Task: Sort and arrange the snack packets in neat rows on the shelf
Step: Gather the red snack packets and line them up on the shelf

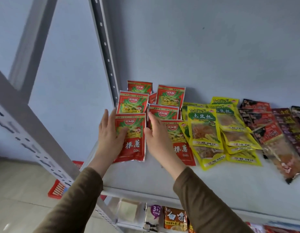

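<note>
The red packets [164, 105] carry a white-on-red logo reading 光头娃, and the two front ones show 根葱 in large white characters lower down. The yellow packets [204, 130] are headed "TuDouSi" with 土豆丝 on a green band beneath. The dark packets [266, 132] at the right have red labels too blurred to read. On the lower shelf [146, 196] one pack shows "3+1" and an orange pack [175, 219] shows 白象.

All three groups lie flat on the white shelf [213, 182], red at the left by the upright post [105, 52], yellow in the middle, dark at the right (rows overlap like tiles).

The left hand [110, 133] lies open on the front-left red packet [131, 137], fingers along its left edge and thumb on its face. The right hand [158, 135] is open too, fingers spread, resting flat over the front-right red packet [181, 143]; neither grip is closed round anything.
</note>
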Demonstrator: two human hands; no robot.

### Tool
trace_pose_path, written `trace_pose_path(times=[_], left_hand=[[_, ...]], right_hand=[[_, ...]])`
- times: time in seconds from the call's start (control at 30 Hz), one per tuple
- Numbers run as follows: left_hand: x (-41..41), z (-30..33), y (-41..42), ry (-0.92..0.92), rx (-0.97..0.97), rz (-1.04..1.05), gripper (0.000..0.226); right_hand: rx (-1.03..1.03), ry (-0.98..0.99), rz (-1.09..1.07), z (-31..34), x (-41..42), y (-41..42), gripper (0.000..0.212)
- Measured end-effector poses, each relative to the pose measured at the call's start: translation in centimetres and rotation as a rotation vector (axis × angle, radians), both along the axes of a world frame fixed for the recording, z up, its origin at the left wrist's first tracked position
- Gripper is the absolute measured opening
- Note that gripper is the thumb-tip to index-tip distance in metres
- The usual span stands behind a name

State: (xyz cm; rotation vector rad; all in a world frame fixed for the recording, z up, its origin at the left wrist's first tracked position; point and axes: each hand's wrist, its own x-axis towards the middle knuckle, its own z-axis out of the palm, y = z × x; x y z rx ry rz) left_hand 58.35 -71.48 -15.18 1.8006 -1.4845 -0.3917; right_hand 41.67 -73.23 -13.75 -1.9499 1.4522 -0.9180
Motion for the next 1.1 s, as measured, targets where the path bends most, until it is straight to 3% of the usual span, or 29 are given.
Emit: trace_pose_path(times=[0.07,0.13,0.43,0.6,0.67,0.77,0.9,1.0,1.1], left_hand=[[0.1,0.5,-0.9,0.276,0.096,0.034,0.075],[0.2,0.9,-1.7,0.411,0.117,0.069,0.078],[1.4,1.0,-1.5,0.488,0.046,0.129,0.077],[1.2,0.5,-0.6,0.605,0.098,0.035,0.067],[1.2,0.4,-0.3,0.636,0.138,0.009,0.067],[1.0,0.2,0.1,0.531,0.146,-0.036,0.076],[0.6,0.0,1.3,0.378,0.198,-0.100,0.060],[0.4,-0.3,1.5,0.452,0.254,-0.122,0.062],[0.5,0.0,1.1,0.553,0.226,-0.155,0.076]], right_hand=[[0.110,-0.155,0.014,0.1,2.1,-1.1,0.065],[0.170,-0.272,-0.020,0.0,3.3,-2.0,0.073],[0.085,-0.643,-0.118,-1.1,4.2,-1.4,0.087],[0.106,-0.418,-0.130,-1.7,3.4,-0.5,0.032],[0.130,-0.313,-0.125,-1.9,2.9,0.0,0.021],[0.146,-0.270,-0.162,-2.1,2.6,0.8,0.025],[0.092,-0.241,-0.176,-2.7,2.8,2.0,0.040],[0.210,-0.277,-0.121,-2.9,3.0,2.2,0.067],[0.290,-0.360,-0.098,-2.4,3.2,1.7,0.072]])
